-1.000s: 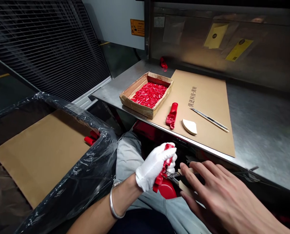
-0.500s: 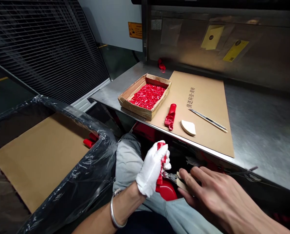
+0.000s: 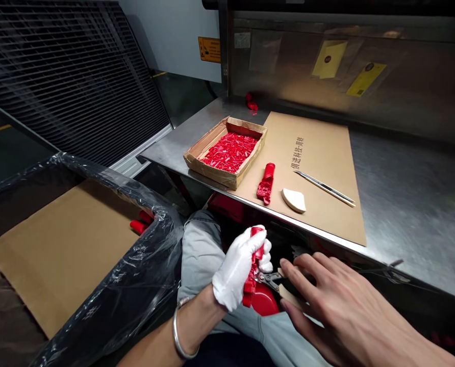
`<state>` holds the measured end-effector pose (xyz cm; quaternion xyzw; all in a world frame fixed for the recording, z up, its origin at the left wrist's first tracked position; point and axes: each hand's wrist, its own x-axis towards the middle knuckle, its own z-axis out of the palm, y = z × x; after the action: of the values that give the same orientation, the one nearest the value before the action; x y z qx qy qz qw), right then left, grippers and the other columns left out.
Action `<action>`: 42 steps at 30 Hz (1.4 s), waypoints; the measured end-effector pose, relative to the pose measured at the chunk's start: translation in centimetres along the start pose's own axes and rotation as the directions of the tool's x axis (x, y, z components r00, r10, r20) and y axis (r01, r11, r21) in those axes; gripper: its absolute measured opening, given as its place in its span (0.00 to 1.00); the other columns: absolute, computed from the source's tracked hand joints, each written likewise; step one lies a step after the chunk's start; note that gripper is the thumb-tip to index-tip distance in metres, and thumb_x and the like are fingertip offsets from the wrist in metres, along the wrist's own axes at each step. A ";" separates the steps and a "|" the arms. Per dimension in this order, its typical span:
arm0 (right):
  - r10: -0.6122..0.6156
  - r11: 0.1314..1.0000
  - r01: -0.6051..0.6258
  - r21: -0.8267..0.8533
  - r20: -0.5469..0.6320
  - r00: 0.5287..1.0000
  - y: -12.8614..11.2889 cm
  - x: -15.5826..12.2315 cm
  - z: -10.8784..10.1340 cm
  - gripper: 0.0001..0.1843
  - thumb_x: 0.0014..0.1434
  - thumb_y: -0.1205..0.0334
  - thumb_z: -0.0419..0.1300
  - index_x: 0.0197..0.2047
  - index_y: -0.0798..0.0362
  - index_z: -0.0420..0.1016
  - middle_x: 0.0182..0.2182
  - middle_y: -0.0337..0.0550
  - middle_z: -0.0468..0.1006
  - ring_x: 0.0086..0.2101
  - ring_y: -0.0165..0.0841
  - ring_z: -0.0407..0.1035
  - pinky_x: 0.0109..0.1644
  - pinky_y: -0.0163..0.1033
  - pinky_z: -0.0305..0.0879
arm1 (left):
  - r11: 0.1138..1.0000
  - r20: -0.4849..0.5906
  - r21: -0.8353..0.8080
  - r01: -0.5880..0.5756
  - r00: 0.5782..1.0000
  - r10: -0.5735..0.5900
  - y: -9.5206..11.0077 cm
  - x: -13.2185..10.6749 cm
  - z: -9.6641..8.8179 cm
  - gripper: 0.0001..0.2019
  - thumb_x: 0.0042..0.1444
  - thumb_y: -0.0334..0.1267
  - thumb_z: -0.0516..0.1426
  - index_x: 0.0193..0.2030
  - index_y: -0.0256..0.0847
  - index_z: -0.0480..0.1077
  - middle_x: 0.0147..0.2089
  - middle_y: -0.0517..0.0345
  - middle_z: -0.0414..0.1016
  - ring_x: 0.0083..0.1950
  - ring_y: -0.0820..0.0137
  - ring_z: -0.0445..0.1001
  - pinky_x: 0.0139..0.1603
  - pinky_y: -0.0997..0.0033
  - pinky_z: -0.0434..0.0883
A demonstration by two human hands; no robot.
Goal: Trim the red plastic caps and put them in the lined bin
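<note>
In the lower middle of the frame, the gloved left hand (image 3: pixel 238 270) is clamped on a red part (image 3: pixel 256 253). The right hand (image 3: pixel 329 303) lies on a cutter (image 3: pixel 268 278); its grip I cannot tell. Holding the part steady seems wise.

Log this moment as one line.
left hand: gloved, grips red part | right hand: holds pliers at part | bench: tray of red pieces, tweezers
</note>
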<state>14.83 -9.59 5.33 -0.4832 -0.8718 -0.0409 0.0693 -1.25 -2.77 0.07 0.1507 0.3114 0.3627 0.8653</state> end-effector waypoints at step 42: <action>0.031 0.997 -0.030 0.065 -0.023 0.999 -1.2 -0.1 -0.2 0.10 0.64 0.57 0.53 0.41 0.53 0.72 0.33 0.44 0.73 0.32 0.37 0.69 0.33 0.42 0.58 | 0.981 0.086 -0.095 0.171 0.983 -0.163 -0.6 0.1 -1.3 0.10 0.61 0.37 0.60 0.39 0.39 0.62 0.23 0.69 0.59 0.19 0.82 0.53 0.21 0.80 0.52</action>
<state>13.89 -10.38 5.51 -0.4935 -0.8643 -0.0172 0.0960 -1.71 -3.12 -1.25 0.0935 0.2703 0.2980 0.9107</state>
